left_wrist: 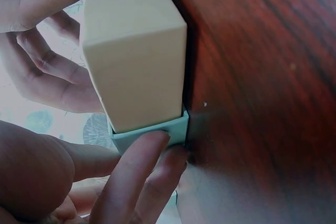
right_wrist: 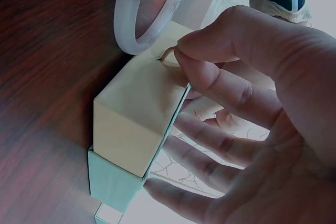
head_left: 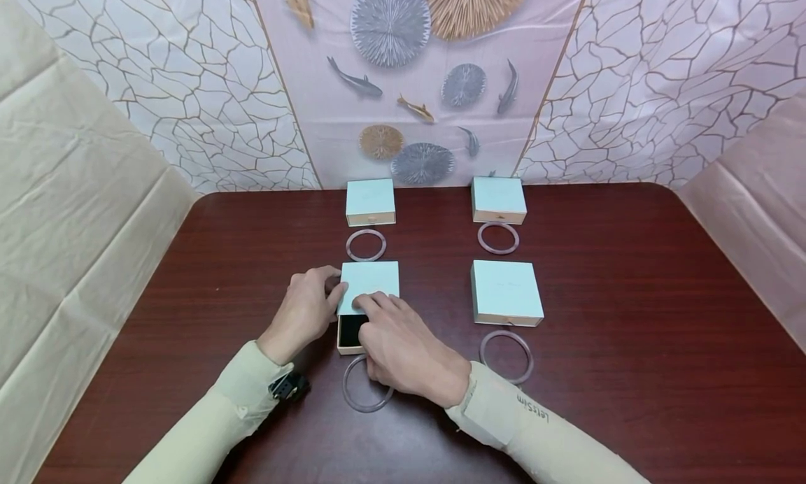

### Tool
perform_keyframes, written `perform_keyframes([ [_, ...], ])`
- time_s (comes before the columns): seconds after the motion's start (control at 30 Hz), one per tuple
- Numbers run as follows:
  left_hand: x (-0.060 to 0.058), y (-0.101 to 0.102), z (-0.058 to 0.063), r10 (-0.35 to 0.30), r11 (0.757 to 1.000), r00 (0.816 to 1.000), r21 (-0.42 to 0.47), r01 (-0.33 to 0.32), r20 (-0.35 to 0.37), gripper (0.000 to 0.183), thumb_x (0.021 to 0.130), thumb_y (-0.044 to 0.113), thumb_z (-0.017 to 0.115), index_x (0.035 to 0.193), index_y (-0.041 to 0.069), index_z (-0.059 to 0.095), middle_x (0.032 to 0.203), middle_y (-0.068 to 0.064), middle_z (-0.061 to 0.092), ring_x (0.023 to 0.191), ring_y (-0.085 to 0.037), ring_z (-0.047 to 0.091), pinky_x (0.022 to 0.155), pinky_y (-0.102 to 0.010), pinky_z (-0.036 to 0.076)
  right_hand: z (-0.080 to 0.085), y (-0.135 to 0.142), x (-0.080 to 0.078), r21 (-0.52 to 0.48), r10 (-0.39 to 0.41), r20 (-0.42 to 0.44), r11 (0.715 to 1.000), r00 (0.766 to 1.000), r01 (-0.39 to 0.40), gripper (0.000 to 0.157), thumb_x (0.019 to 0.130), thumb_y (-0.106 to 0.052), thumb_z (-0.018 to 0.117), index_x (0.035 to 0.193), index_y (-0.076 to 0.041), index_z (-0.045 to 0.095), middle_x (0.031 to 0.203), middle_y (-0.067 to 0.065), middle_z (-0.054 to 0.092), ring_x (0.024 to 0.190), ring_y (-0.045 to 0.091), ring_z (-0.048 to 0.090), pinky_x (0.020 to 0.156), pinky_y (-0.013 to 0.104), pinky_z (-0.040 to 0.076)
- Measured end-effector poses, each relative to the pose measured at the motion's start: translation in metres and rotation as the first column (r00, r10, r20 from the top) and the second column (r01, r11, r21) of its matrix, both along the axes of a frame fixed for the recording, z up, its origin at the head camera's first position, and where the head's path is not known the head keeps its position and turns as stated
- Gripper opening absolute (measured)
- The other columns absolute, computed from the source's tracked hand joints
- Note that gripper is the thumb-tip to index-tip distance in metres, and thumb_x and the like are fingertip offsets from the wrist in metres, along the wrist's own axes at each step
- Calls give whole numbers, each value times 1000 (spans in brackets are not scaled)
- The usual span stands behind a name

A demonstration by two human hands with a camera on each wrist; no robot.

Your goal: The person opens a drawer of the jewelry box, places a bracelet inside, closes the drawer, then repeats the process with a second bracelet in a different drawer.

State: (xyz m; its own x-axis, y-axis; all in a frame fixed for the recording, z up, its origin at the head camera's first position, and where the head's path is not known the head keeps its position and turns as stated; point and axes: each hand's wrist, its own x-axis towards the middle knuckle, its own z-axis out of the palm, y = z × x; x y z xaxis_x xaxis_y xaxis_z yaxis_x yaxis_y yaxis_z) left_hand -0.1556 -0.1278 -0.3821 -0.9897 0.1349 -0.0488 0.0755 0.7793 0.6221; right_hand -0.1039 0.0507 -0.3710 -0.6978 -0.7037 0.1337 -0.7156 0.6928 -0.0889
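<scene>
A mint-green jewelry box (head_left: pixel 378 278) lies on the table with its cream drawer (left_wrist: pixel 134 80) pulled partway out toward me, showing a dark lining. My left hand (head_left: pixel 302 305) holds the box's green sleeve (left_wrist: pixel 176 128) at the left side. The right hand (head_left: pixel 403 351) pinches the drawer's small ribbon pull (right_wrist: pixel 167 55) between thumb and index finger, its other fingers spread near the box's top edge. Just in front of the drawer lies a pale lilac bangle (head_left: pixel 350 396), partly hidden by the right hand in the head view.
Right of my hands is another mint box (head_left: pixel 506 290), with a bangle (head_left: pixel 529 361) before it. Farther back, two more boxes (head_left: pixel 370 198) (head_left: pixel 499 197) stand near the curtain, each with a bangle (head_left: pixel 348 246) (head_left: pixel 481 239) in front.
</scene>
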Motion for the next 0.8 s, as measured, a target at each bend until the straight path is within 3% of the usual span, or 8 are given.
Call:
perform_keyframes([
  [0.17,1,0,1,7,1000,1000,11,-7,10,30,104,15,58,128,-1,66,92,-13,72,58,-11,67,64,-30,57,1,0,0,6,-1,1,1000,1000,1,38,81,-6,67,48,-21,56,134,9,61,128,27,54,104,46,50],
  [0.8,1,1,0,-2,1000,1000,-8,2,-22,27,104,15,59,123,-1,68,74,-8,67,55,-11,63,57,-26,49,-2,5,2,-54,19,29,998,999,-18,39,76,-5,68,47,-25,51,133,8,64,134,24,52,113,45,44],
])
